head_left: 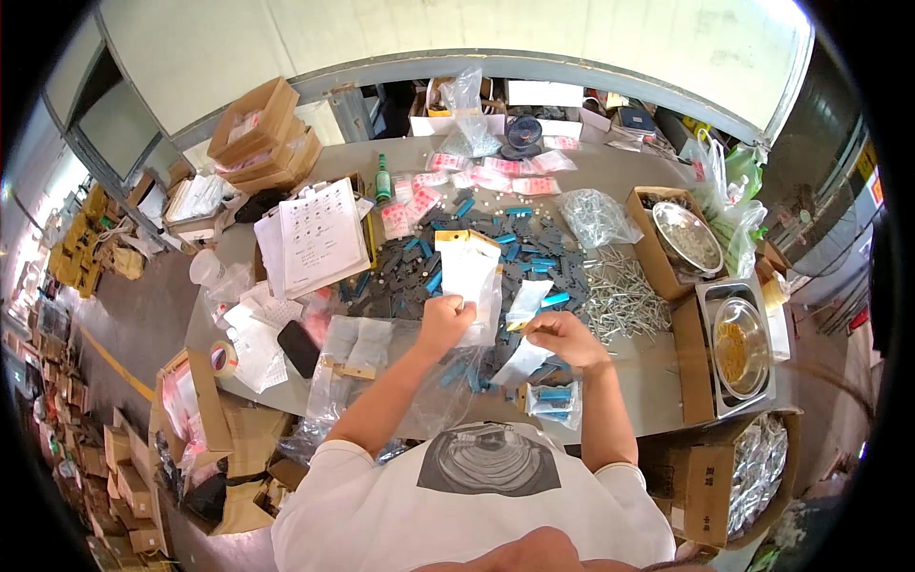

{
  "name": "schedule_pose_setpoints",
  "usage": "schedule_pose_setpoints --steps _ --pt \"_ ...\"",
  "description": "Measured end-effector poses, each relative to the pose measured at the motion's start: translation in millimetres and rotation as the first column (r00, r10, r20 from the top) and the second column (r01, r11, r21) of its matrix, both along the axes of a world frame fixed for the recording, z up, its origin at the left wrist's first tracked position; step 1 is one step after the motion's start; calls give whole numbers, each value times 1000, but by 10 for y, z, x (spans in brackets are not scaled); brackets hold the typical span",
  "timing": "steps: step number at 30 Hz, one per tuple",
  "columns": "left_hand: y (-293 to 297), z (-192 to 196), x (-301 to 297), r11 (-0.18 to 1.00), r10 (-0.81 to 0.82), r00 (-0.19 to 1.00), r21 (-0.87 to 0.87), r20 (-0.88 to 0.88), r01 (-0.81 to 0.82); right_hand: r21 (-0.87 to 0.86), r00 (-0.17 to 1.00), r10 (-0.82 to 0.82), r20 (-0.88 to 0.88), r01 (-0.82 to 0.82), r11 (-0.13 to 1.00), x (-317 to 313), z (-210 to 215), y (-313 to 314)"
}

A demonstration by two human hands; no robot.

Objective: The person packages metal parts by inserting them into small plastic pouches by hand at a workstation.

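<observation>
My left hand (446, 324) is closed on a clear plastic bag (469, 272) that looks whitish and has a yellow strip along its top. To its right, my right hand (564, 339) pinches a small white packet (527, 305) with a yellow edge. Just below these fingers is another whitish packet (521, 364); whether the two are joined I cannot tell. Beneath both hands spreads a pile of dark grey and blue plastic parts (534, 262). Close to my body, a small clear bag with blue parts (555, 400) rests on the table's edge.
Loose screws (620, 296) lie right of the pile, near a steel bowl (742, 348) of yellowish pieces. A clipboard with paper (319, 238), a black phone (298, 348) and a tape roll (223, 358) are at left. Red-printed packets (505, 172) and a green bottle (383, 179) stand farther back.
</observation>
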State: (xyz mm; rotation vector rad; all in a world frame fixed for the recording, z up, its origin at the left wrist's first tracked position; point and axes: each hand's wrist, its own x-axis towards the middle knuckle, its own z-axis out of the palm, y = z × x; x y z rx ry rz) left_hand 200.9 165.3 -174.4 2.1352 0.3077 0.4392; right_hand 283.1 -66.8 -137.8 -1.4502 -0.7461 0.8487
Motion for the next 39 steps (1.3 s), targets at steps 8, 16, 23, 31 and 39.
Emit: schedule_pose_setpoints --steps 8,16,23,31,39 --pt "-286 187 -60 969 -174 944 -120 279 214 13 1000 28 -3 -28 1000 56 -43 167" --pt "-235 184 -83 893 -451 866 108 214 438 -3 991 -89 104 90 996 70 -44 279" --pt "-274 55 -50 900 -369 924 285 99 329 -149 800 -130 586 264 953 -47 38 513" --pt "-423 84 25 996 -57 957 80 283 35 -38 586 -704 -400 757 652 352 -536 763" --pt "-142 147 161 307 -142 959 -932 -245 -192 39 376 -509 -774 832 554 513 -666 1062"
